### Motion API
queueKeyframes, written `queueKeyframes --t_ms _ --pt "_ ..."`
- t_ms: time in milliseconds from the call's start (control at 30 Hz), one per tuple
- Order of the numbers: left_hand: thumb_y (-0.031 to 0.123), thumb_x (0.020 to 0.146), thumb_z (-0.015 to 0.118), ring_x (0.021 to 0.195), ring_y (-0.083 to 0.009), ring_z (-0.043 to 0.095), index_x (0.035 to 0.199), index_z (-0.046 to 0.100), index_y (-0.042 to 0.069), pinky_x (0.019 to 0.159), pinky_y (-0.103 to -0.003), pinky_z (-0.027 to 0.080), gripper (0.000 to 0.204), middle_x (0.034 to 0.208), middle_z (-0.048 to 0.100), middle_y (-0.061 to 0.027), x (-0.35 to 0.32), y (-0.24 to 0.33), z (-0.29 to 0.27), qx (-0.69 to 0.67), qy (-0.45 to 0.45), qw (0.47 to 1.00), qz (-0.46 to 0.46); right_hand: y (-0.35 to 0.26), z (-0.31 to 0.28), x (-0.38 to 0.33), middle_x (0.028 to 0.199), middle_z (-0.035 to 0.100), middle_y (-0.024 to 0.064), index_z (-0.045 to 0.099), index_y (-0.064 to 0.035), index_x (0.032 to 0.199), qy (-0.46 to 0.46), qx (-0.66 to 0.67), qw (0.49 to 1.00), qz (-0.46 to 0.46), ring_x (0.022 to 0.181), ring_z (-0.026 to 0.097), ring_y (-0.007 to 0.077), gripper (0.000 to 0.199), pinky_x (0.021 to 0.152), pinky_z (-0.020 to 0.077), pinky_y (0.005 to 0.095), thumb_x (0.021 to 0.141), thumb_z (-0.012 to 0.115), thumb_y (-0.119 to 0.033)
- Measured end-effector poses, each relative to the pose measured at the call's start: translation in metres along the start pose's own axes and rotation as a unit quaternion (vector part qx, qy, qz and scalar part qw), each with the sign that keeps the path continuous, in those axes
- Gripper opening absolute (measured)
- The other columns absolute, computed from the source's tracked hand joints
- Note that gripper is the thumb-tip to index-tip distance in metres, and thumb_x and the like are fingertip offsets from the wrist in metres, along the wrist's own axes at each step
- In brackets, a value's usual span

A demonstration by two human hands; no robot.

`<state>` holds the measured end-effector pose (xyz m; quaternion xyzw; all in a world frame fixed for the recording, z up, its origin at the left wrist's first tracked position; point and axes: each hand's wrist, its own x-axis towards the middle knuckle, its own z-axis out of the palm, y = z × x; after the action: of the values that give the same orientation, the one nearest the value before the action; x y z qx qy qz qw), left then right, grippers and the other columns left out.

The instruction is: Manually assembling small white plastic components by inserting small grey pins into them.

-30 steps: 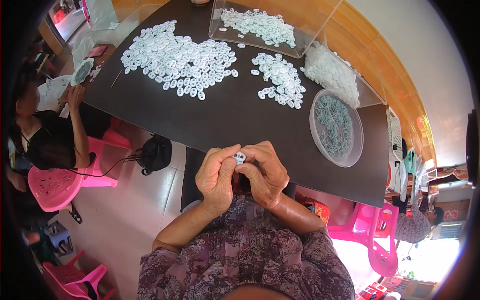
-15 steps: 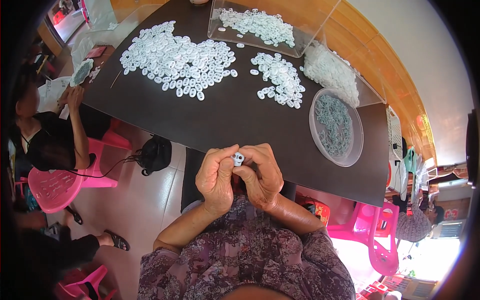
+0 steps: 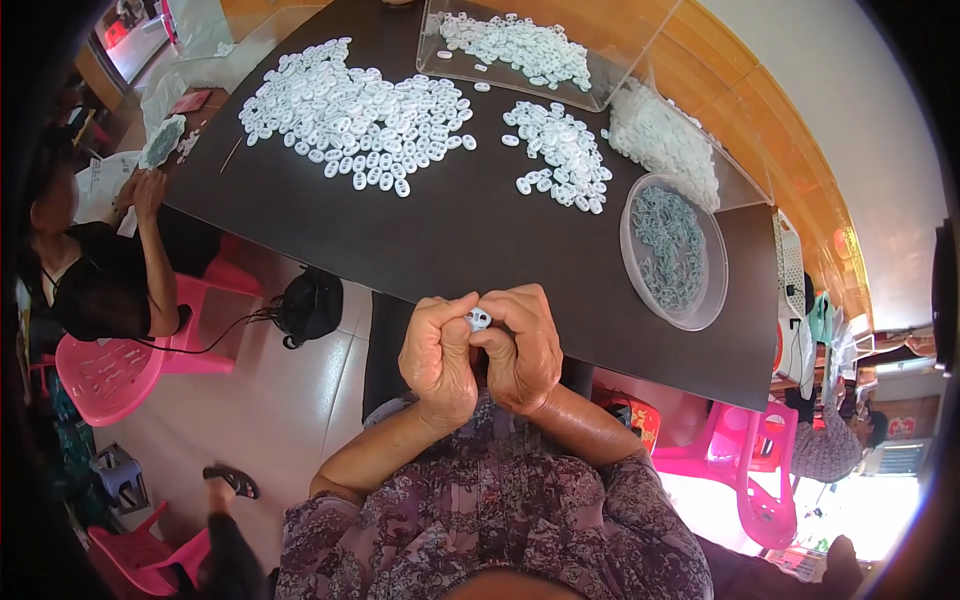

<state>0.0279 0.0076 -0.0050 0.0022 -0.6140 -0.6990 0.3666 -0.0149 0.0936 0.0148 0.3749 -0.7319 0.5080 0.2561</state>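
Head view: white clip (image 3: 479, 319), orientation unclear.

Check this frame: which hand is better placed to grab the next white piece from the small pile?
Right, probably. Both the left hand and right hand pinch the small white piece, but the small pile lies ahead and to the right, nearer the right hand.
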Motion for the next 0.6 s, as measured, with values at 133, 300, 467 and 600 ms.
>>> queueKeyframes --t_ms 133,300,467,600 --pt "0.011 0.096 0.052 0.063 -0.0079 0.042 0.100 0.059 -0.003 0.054 -0.021 0.036 0.016 0.076 0.048 -0.0020 0.000 -0.007 0.004 0.003 0.034 0.999 0.034 0.005 0.003 -0.004 0.089 0.061 0.0124 0.057 0.0020 0.098 0.000 -0.009 1.000 -0.024 0.074 0.056 0.0258 0.023 0.063 0.0466 0.0323 0.080 0.068 -0.007" --pt "0.010 0.098 0.046 0.074 -0.0092 0.044 0.101 0.057 -0.003 0.067 -0.022 0.038 0.017 0.082 0.049 -0.0028 -0.001 -0.002 0.003 -0.003 0.017 1.000 -0.021 0.007 0.002 -0.002 0.089 0.061 0.0120 0.057 0.0015 0.099 -0.003 -0.014 1.000 -0.020 0.074 0.056 0.0257 0.023 0.064 0.0466 0.0322 0.080 0.068 -0.006" --pt "0.006 0.096 0.048 0.064 -0.0060 0.044 0.108 0.060 -0.003 0.056 -0.019 0.037 0.019 0.080 0.050 -0.0011 0.010 -0.005 0.007 0.007 -0.009 1.000 0.007 0.011 -0.006 0.006 0.088 0.062 0.0109 0.059 0.0007 0.097 0.012 -0.023 1.000 -0.009 0.074 0.056 0.0240 0.025 0.064 0.0464 0.0308 0.074 0.071 0.001" --pt "0.005 0.096 0.048 0.068 -0.0080 0.051 0.113 0.059 -0.004 0.061 -0.021 0.042 0.022 0.083 0.056 -0.0039 0.013 -0.002 0.008 0.026 -0.099 0.990 -0.097 0.018 -0.028 0.014 0.083 0.063 0.0095 0.061 0.0008 0.092 0.004 -0.020 1.000 0.010 0.072 0.057 0.0213 0.026 0.060 0.0453 0.0290 0.069 0.067 0.011"
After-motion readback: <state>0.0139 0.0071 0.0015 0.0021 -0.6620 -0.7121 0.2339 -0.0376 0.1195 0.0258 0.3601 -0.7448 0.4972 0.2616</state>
